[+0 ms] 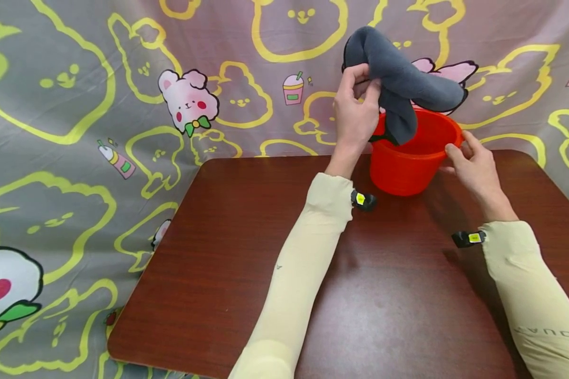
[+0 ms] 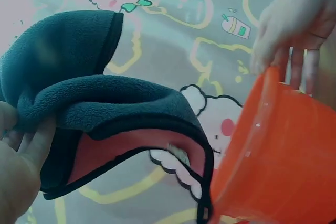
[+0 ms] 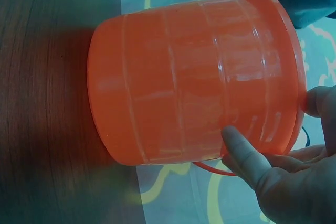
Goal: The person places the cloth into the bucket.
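My left hand pinches a dark grey cleaning cloth between thumb and fingers and holds it up, bunched, over the left side of a red plastic bucket. In the left wrist view the cloth shows a pink underside, black edging and a small loop near the bucket. The cloth's lower end hangs at the bucket's mouth. My right hand grips the bucket's right rim, thumb at the rim and fingers along the outer wall. The bucket stands upright on the table; its bottom inside is hidden.
The brown wooden table has rounded corners, and the bucket stands near its far edge. Behind and to the left hangs a grey curtain with cartoon prints. A thin red handle shows beside the bucket in the right wrist view.
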A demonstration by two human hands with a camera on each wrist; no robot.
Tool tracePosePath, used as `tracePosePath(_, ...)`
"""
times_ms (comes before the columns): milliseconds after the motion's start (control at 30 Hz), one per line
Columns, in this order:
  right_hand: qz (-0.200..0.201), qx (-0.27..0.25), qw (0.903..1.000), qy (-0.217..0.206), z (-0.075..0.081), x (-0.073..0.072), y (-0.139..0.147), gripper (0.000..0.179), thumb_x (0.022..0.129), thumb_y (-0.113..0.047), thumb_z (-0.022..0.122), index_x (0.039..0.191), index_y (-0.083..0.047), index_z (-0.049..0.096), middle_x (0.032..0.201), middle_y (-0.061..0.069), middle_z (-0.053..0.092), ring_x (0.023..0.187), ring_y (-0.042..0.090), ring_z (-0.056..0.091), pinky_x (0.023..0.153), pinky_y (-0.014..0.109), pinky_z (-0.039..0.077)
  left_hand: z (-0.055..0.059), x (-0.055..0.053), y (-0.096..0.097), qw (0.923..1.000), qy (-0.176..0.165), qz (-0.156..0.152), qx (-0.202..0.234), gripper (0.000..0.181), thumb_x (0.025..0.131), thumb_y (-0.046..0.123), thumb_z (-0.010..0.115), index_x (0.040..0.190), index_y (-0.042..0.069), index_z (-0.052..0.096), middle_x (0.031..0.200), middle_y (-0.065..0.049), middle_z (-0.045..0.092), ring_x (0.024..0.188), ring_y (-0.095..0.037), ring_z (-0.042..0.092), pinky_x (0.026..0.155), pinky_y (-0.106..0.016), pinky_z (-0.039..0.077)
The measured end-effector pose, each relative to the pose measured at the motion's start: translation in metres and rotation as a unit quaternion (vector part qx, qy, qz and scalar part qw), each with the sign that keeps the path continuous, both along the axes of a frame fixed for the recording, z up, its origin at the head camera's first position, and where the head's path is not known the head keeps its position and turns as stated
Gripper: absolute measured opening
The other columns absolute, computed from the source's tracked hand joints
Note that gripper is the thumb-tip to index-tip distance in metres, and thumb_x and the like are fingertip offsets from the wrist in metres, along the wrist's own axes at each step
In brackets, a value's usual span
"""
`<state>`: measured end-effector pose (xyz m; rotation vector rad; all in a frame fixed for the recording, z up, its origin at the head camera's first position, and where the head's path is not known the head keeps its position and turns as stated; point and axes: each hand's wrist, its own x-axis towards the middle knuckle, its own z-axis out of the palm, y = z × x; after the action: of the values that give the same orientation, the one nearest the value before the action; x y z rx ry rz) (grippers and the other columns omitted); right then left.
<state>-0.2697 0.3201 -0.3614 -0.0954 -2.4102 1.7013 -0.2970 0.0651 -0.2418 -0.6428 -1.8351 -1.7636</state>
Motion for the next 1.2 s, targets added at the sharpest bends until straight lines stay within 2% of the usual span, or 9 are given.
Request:
tracePosePath(67,0.001,-0.002,1.0000,0.005,0.000,0.000,0.000,0.060,0.101,-0.034,0.048,0.156,-0.028,0.025,0.142,0.012,0.046,0.088,-0.008,0.061,0.066,0.009,0.053,-0.006,-0.003,0.003,1.0000,-0.005,0.008,-0.002,0.024,0.097,0.006,0.057,0.121,0.002,0.055,0.116,-0.012,0.064,0.102,-0.012,0.066,0.090,-0.009,0.047)
tracePosePath(167,0.003,0.001,0.9999,0.013,-0.001,0.000,0.000,0.060,0.101,-0.033,0.048,0.156,-0.026,0.025,0.140,0.012,0.046,0.087,-0.008,0.062,0.066,0.009,0.053,-0.017,-0.006,0.007,0.9997,-0.014,0.019,-0.007,0.022,0.098,0.008,0.057,0.119,0.004,0.056,0.115,-0.010,0.065,0.102,-0.010,0.066,0.087,-0.008,0.047)
tracePosePath(233,0.004,-0.010,0.9998,0.015,-0.001,-0.001,0.000,0.059,0.101,-0.032,0.049,0.156,-0.026,0.027,0.142,0.011,0.046,0.087,-0.007,0.062,0.066,0.010,0.053,-0.026,-0.009,0.009,0.9994,-0.022,0.024,-0.009,0.020,0.098,0.008,0.056,0.118,0.005,0.056,0.115,-0.009,0.065,0.101,-0.008,0.066,0.086,-0.007,0.047)
tracePosePath(367,0.005,-0.001,0.9999,0.014,-0.002,0.000,-0.001,0.060,0.101,-0.033,0.048,0.156,-0.026,0.025,0.149,0.013,0.043,0.088,-0.008,0.061,0.066,0.010,0.053,-0.042,-0.014,0.008,0.9979,-0.050,0.033,-0.024,0.020,0.099,0.010,0.055,0.119,0.007,0.056,0.116,-0.008,0.065,0.100,-0.006,0.065,0.086,-0.007,0.047)
tracePosePath(467,0.004,0.015,0.9998,0.013,-0.003,0.000,-0.002,0.062,0.101,-0.035,0.047,0.157,-0.025,0.023,0.153,0.017,0.040,0.088,-0.011,0.060,0.067,0.009,0.052,-0.053,-0.016,0.006,0.9944,-0.077,0.040,-0.060,0.022,0.099,0.013,0.054,0.122,0.009,0.056,0.117,-0.005,0.064,0.100,-0.007,0.064,0.085,-0.006,0.046)
tracePosePath(600,0.000,0.005,0.9999,0.009,-0.002,0.000,-0.002,0.062,0.101,-0.035,0.048,0.157,-0.026,0.023,0.153,0.015,0.040,0.086,-0.012,0.061,0.066,0.010,0.053,-0.064,-0.017,0.002,0.9860,-0.109,0.036,-0.121,0.025,0.100,0.016,0.053,0.125,0.012,0.054,0.119,-0.002,0.062,0.100,-0.007,0.061,0.084,-0.007,0.045)
tracePosePath(800,-0.003,0.001,1.0000,0.007,-0.001,0.001,-0.002,0.062,0.101,-0.034,0.048,0.157,-0.025,0.023,0.152,0.016,0.041,0.083,-0.012,0.062,0.065,0.009,0.053,-0.069,-0.016,-0.006,0.9725,-0.143,-0.003,-0.184,0.024,0.102,0.021,0.051,0.125,0.016,0.055,0.119,0.003,0.060,0.103,-0.006,0.059,0.085,-0.009,0.046)
tracePosePath(967,-0.002,-0.001,1.0000,0.003,0.000,0.001,-0.001,0.061,0.101,-0.034,0.047,0.157,-0.026,0.023,0.156,0.017,0.036,0.084,-0.013,0.061,0.065,0.009,0.052,-0.067,-0.015,-0.013,0.9561,-0.158,-0.048,-0.242,0.019,0.102,0.025,0.051,0.119,0.022,0.059,0.115,0.007,0.063,0.100,-0.005,0.059,0.084,-0.011,0.046)
tracePosePath(1200,0.000,0.007,0.9999,-0.007,0.001,0.001,-0.001,0.062,0.101,-0.036,0.047,0.157,-0.029,0.022,0.157,0.017,0.033,0.084,-0.014,0.060,0.065,0.010,0.053,-0.065,-0.011,-0.026,0.9373,-0.174,-0.084,-0.290,0.020,0.101,0.028,0.052,0.119,0.023,0.059,0.116,0.006,0.063,0.102,-0.006,0.058,0.087,-0.014,0.049)
